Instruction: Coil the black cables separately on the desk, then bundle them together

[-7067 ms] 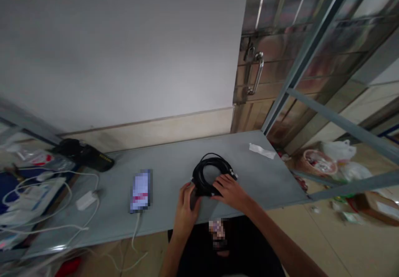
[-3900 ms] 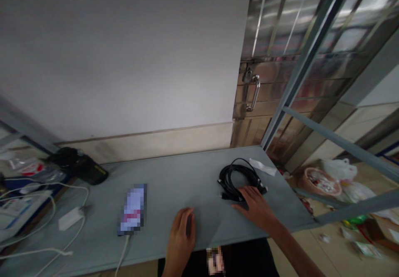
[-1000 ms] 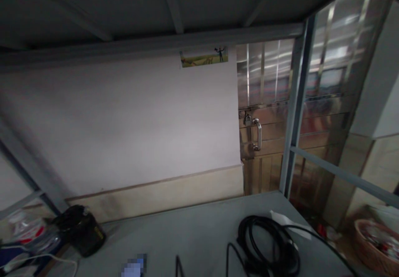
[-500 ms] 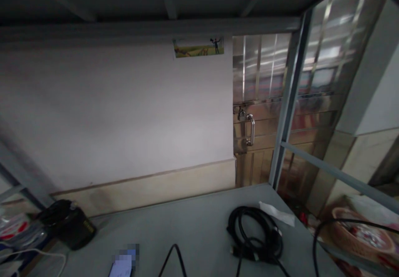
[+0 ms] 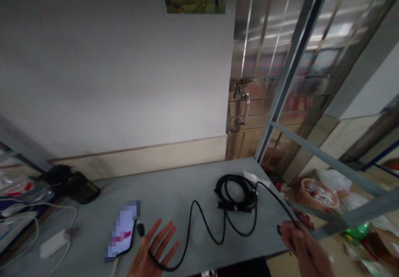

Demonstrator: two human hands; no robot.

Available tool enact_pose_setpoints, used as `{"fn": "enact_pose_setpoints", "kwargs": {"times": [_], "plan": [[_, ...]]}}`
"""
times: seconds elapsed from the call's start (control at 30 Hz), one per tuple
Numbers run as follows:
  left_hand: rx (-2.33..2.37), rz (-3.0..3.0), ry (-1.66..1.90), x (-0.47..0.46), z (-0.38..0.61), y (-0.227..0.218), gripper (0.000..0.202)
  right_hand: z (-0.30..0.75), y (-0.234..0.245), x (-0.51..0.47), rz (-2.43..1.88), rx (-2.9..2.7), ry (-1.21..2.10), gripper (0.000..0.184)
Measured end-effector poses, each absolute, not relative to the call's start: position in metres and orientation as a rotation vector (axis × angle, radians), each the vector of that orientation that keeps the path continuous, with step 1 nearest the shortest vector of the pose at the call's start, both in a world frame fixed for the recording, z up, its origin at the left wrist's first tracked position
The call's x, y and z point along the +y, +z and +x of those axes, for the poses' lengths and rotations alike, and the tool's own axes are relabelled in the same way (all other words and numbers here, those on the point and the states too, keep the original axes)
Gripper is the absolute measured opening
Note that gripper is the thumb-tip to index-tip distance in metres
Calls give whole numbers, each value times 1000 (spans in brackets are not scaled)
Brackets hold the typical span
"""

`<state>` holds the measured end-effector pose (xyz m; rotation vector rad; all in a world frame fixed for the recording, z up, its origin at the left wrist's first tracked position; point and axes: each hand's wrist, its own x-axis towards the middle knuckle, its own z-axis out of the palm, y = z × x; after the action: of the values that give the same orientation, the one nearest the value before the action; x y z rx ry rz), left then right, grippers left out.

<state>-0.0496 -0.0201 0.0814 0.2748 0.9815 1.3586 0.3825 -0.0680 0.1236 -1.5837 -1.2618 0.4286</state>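
A coiled black cable (image 5: 236,191) lies on the grey tabletop (image 5: 174,189), and a loose stretch of it bends across to my left hand (image 5: 158,243). That hand is palm up with its fingers spread. The cable crosses its palm and passes under the thumb, and a black plug (image 5: 141,228) sticks out beyond it. My right hand (image 5: 296,237), past the table's right edge, is closed around another length of the cable, with a short dark end poking out of the fist. Beside my left hand lies a phone (image 5: 124,231) with its screen lit.
A black container (image 5: 71,183) lies at the back left, near a white adapter (image 5: 54,243) with a white cord. Grey metal frame posts (image 5: 289,69) border the right side. Beyond them, a basket (image 5: 319,194) and bags sit on the floor.
The view has tilted down, and both my hands have come into the picture with lengths of black cable. The phone now shows more fully, and the coil stays on the tabletop.
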Motion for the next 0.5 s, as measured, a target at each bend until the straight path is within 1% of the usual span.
{"fn": "enact_pose_setpoints", "kwargs": {"times": [0.1,0.17,0.27,0.33,0.4,0.5], "plan": [[893,301,1294,-23,-7,80,53,338,115,-59,-1398,-1534,570,47],[830,313,1233,-20,12,78,49,308,114,-50,-1224,-1799,659,38],[754,326,1171,-12,29,81,45,277,111,-34,-1109,-2137,554,19],[707,322,1156,-6,35,86,46,264,103,-23,-1095,-2289,461,11],[684,308,1149,0,37,90,45,256,89,-14,-1105,-2372,389,7],[693,278,1135,6,33,92,39,248,65,-4,-1084,-2451,282,5]]}}
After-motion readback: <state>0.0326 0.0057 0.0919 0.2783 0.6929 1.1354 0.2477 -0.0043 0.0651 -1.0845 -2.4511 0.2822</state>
